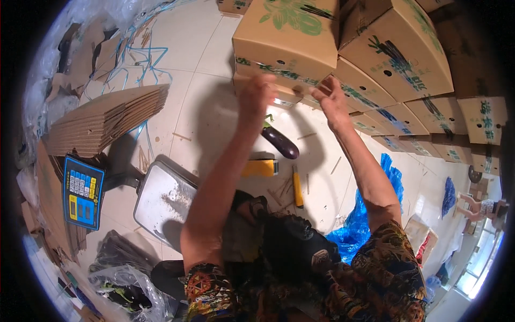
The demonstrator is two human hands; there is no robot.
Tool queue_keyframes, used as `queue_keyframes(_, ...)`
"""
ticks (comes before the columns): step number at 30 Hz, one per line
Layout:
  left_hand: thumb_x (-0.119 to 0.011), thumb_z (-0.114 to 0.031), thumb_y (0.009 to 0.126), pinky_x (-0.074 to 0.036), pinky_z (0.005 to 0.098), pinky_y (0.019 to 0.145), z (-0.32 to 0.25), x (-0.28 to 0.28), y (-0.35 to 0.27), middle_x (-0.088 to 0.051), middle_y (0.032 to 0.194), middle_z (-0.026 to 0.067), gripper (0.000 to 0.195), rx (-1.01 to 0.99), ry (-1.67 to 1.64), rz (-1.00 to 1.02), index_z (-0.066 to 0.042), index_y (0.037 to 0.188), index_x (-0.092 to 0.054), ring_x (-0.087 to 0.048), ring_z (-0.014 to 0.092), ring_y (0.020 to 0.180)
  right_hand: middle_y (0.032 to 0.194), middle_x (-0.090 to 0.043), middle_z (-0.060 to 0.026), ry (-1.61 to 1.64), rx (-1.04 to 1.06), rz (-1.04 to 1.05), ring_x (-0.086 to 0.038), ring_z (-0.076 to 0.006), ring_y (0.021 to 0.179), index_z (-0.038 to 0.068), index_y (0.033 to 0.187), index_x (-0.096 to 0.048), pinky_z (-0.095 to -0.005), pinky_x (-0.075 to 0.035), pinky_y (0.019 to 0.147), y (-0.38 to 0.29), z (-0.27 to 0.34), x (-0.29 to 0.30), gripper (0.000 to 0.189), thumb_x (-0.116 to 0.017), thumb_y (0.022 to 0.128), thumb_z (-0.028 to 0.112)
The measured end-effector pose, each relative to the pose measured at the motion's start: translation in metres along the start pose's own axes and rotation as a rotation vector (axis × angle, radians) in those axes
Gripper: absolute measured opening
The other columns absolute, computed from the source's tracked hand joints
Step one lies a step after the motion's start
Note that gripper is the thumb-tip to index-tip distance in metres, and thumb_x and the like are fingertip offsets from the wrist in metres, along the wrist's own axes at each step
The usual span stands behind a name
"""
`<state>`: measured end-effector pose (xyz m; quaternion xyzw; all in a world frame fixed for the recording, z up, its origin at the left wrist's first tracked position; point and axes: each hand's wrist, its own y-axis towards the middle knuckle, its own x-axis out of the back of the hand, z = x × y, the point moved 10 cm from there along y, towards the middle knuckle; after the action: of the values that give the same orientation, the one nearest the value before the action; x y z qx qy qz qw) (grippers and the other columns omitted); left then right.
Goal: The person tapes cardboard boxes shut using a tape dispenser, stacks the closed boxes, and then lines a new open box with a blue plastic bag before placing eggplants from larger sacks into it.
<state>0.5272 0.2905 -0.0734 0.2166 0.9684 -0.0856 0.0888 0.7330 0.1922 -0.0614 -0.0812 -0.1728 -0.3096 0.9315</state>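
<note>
A closed cardboard carton [285, 48] with green printing stands directly before me, on top of another carton. My left hand [257, 94] is at its lower left front, blurred, with fingers curled; whether they touch the carton cannot be told. Near the lower right corner is my right hand [332, 98], its fingers apart and nothing visible in them. On the tiled floor between my forearms lies a dark purple eggplant [283, 143] with a green stem. Closer to me are a yellow object [259, 168], partly behind my left arm, and a yellow-handled tool [297, 187].
Stacked cartons [402, 68] line the right. To the left are folded cardboard sheets [108, 124] and a platform scale [155, 201] with a blue keypad display [84, 193]. A clear bag [128, 290] holds eggplants. Blue plastic [350, 233] lies right; another person [478, 207] is farther off.
</note>
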Motion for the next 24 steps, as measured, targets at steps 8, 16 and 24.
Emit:
queue_keyframes(8,-0.049,-0.012,0.091,-0.044,0.0393,0.088,0.000,-0.065,0.002,-0.059,0.103,0.0125,0.059,0.172,-0.516,0.188,-0.011,0.143,-0.022,-0.057,0.024,0.097,0.098,-0.066,-0.0169,-0.329,-0.136,0.043,-0.063,-0.0297,0.093,-0.003,0.123,-0.041,-0.0364,-0.051,0.079,0.031,-0.070,-0.049,0.064,-0.073,0.075,0.025)
queue_keyframes(16,-0.049,-0.008,0.089,-0.039,0.0447,0.093,0.001,-0.065,-0.003,-0.058,0.101,0.0100,0.045,0.174,-0.728,0.128,-0.015,0.129,-0.032,-0.055,0.029,0.109,0.099,-0.066,-0.0205,0.039,0.033,-0.130,-0.065,-0.0327,0.091,-0.005,0.111,-0.050,-0.0370,-0.052,0.075,0.022,-0.065,-0.044,0.050,-0.070,0.082,0.030)
queue_keyframes(24,-0.052,-0.012,0.086,-0.040,0.0409,0.097,0.008,-0.046,0.009,-0.056,0.109,0.0110,0.031,0.073,-0.441,0.067,-0.009,0.117,-0.047,-0.053,0.023,0.109,0.081,-0.067,-0.0188,-0.315,0.221,-0.034,-0.065,-0.0362,0.077,-0.003,0.105,-0.049,-0.0400,-0.052,0.070,0.012,-0.078,-0.045,0.056,-0.073,0.079,0.041)
